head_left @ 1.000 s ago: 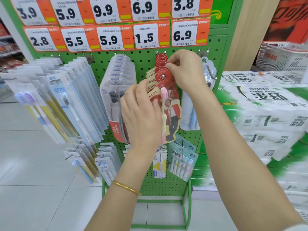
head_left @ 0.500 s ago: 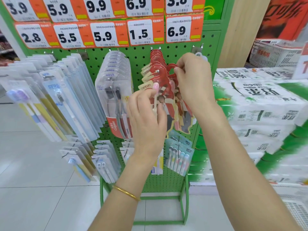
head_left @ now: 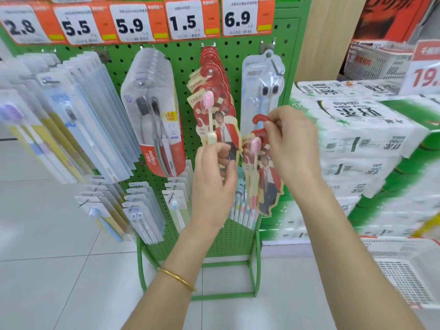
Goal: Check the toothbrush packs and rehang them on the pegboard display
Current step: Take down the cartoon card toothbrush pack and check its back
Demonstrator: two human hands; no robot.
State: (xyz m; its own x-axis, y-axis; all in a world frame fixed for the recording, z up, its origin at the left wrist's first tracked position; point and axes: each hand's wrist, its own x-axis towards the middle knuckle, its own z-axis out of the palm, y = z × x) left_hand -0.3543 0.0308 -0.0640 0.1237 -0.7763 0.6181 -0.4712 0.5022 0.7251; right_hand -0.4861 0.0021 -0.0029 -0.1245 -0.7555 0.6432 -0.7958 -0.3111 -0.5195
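A green pegboard [head_left: 188,60] carries rows of toothbrush packs. A stack of red toothbrush packs [head_left: 214,91] with pink brushes hangs on a middle peg. My left hand [head_left: 214,177] holds the lower part of the front hanging pack. My right hand [head_left: 290,144] pinches the red hook top of one red pack [head_left: 264,182], which is off the peg and hangs below my fingers, to the right of the stack. A pale blue twin pack [head_left: 264,91] hangs on the peg behind it.
A Colgate pack [head_left: 154,115] hangs left of the red stack, with clear packs [head_left: 78,115] further left and small packs [head_left: 142,210] below. Orange price tags [head_left: 188,20] run along the top. Stacked tissue bundles [head_left: 357,144] and a white basket [head_left: 404,270] stand on the right.
My right hand has pulled one red pack off the peg and lowered it to the right. My left hand has slid down the hanging stack.
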